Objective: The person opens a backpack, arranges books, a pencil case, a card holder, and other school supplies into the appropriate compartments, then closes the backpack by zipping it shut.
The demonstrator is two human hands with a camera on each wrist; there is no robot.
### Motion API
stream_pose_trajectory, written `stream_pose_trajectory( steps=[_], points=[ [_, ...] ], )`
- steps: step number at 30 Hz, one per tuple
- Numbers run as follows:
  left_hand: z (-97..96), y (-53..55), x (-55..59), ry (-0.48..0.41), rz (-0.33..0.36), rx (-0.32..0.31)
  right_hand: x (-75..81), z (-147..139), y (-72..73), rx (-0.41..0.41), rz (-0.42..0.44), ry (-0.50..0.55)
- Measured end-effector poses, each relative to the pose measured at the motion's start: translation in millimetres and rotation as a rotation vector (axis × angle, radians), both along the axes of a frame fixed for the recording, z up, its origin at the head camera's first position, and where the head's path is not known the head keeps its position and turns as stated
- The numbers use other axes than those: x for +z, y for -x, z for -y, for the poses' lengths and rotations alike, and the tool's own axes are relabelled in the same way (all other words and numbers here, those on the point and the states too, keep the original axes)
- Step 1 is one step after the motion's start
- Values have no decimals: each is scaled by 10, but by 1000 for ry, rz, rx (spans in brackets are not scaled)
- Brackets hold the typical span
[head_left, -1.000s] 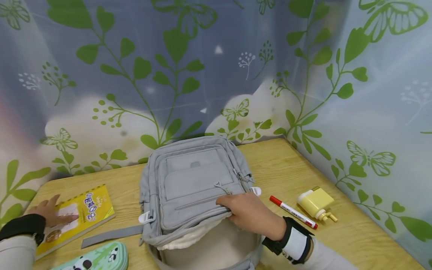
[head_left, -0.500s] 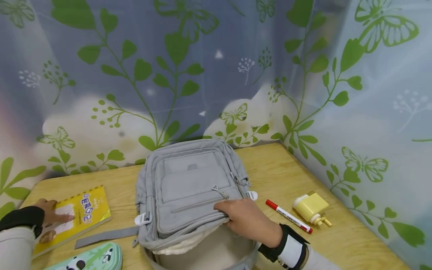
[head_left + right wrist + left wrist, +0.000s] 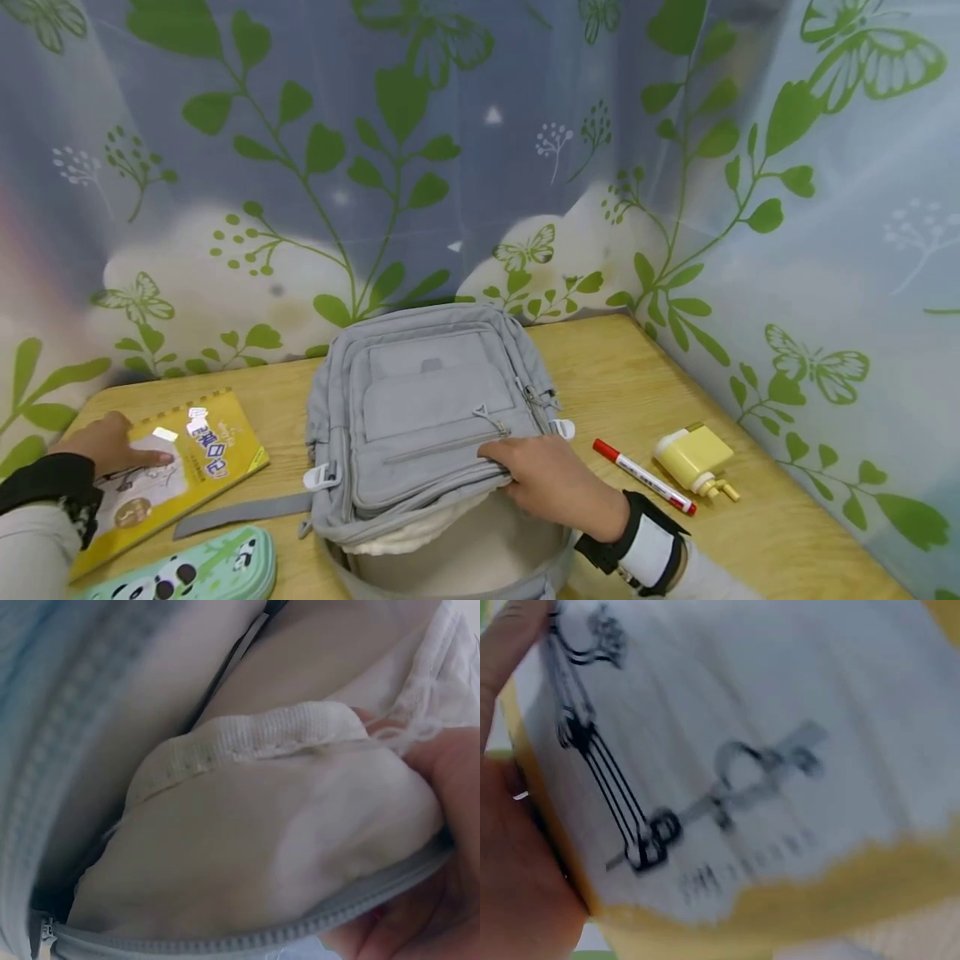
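Observation:
A yellow book point(image 3: 191, 467) with Chinese lettering lies at the left of the table. My left hand point(image 3: 112, 446) grips its left edge, thumb over the cover; the left wrist view shows fingers at the edge of the book point(image 3: 742, 787) and a line drawing close up. A grey backpack point(image 3: 435, 400) lies in the middle with its main opening toward me. The fingers of my right hand point(image 3: 558, 487) pinch the upper rim of that opening and hold it raised. In the right wrist view the cream lining point(image 3: 262, 832) and zip show beside the hand.
A green panda-print pencil case point(image 3: 202, 567) lies at the front left, near a loose grey strap point(image 3: 243, 512). Right of the backpack are a red-capped marker point(image 3: 643, 475) and a pale yellow bottle-like object point(image 3: 693, 458). Printed curtains point(image 3: 480, 167) stand behind and at the right.
The left hand's hold on the book has changed from lying over the cover to gripping its edge; the book has tilted slightly, with glare on it. The right hand still holds the backpack's rim.

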State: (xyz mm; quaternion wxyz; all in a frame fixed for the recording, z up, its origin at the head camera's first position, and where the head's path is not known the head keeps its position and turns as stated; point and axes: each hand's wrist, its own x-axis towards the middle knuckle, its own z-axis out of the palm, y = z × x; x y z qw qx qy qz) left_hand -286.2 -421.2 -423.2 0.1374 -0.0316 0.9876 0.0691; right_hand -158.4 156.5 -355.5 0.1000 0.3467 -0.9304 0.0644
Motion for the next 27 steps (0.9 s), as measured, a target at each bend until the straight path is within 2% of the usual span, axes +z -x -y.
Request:
stream_pose_trajectory(
  steps=[4, 7, 9, 11, 13, 16, 18, 23, 25, 27],
  points=[
    [-73, -21, 220, -36, -73, -11, 25, -10, -2, 0, 4, -3],
    [-195, -120, 444, -93, -158, -43, 31, -16, -4, 4, -6, -1],
    [-335, -223, 593, -118, -215, -67, 35, -13, -3, 9, -15, 2],
    [-521, -362, 714, -93, -316, -107, 41, -7, -1, 13, -22, 5],
    [-707, -503, 800, -52, -437, -134, 47, 0, 0, 14, -22, 6],
    [-954, -723, 919, -16, -557, -137, 51, 13, 2, 18, -12, 3],
    [-1084, -851, 1013, -63, -555, -106, 54, 21, 9, 22, -6, 0],
    [-1284, -1087, 1223, -277, -525, -43, 66, 34, 51, 23, -23, 15],
    [-1344, -1152, 1287, -392, -463, -26, 75, 33, 67, 15, -24, 30],
    [-1431, -1210, 1349, -531, -343, 1, 88, 36, 80, 1, -12, 47]
  ],
)
